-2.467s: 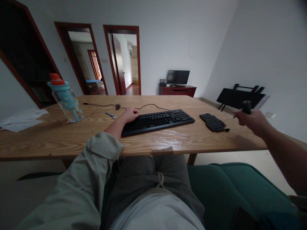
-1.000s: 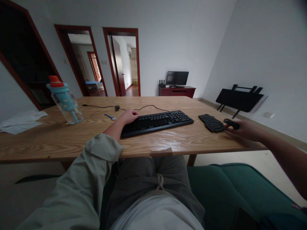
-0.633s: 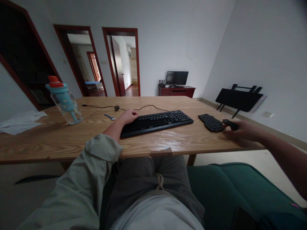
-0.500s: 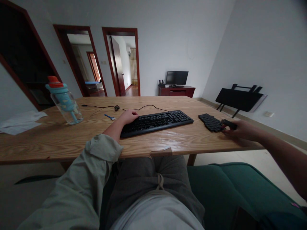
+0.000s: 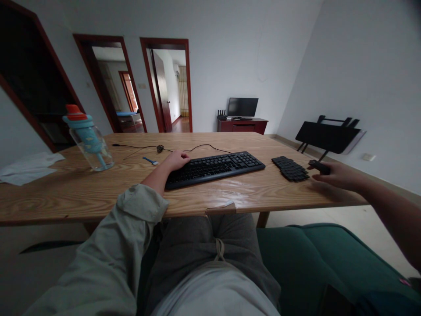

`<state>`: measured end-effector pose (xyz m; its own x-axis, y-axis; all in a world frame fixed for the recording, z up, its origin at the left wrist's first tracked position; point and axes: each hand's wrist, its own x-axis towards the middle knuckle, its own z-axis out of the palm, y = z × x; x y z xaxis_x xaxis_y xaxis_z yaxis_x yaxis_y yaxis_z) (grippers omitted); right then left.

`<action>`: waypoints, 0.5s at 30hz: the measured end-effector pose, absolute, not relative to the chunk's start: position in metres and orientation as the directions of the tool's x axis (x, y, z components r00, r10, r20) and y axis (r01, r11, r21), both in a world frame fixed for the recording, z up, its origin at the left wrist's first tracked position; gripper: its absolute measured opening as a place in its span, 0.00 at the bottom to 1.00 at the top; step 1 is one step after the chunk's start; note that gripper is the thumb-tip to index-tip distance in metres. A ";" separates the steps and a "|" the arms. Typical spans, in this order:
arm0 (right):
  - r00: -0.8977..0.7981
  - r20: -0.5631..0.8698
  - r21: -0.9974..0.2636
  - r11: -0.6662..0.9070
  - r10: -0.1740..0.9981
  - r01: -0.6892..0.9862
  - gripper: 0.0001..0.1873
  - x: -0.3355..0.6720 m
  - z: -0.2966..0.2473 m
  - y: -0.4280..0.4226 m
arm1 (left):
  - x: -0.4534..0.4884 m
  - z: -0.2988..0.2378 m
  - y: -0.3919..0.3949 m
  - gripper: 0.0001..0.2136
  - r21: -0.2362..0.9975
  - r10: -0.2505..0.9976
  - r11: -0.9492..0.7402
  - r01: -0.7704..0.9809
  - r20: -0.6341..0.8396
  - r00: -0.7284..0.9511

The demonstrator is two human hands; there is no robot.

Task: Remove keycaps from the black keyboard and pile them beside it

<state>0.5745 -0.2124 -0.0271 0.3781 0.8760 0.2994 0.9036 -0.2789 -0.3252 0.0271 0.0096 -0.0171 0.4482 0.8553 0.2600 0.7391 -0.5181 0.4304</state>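
The left hand [image 5: 177, 159] lies loosely on the left end of the black keyboard [image 5: 215, 166], gripping nothing. The right hand [image 5: 332, 175] is closed around a small dark object [image 5: 318, 166], low over the worktop [image 5: 82, 193] close to its right end. That object sits just right of the pile of loose keycaps [image 5: 290, 168], with a narrow gap between them. A strip of bare wood runs between the keyboard and the front edge, and a wider bare stretch opens at front left, between the keyboard and the water bottle [image 5: 88, 138]. A thin cable [image 5: 158, 147] trails behind the keyboard. Two and a half seconds ago the right hand was raised beyond the right edge with the object upright. Half a second ago it was at the pile's rim, and it has since shifted slightly right.
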 end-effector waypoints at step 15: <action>0.413 0.093 -0.351 -0.358 0.906 0.865 0.15 0.581 -0.028 -0.197 | 0.027 -0.018 0.012 0.13 0.406 0.858 -0.514 0.756 0.241 0.454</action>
<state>0.5808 -0.1975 -0.0277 0.4130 0.9059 0.0935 0.8651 -0.3582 -0.3512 0.0268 0.0115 -0.0176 0.4537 0.8580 0.2408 0.7560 -0.5136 0.4059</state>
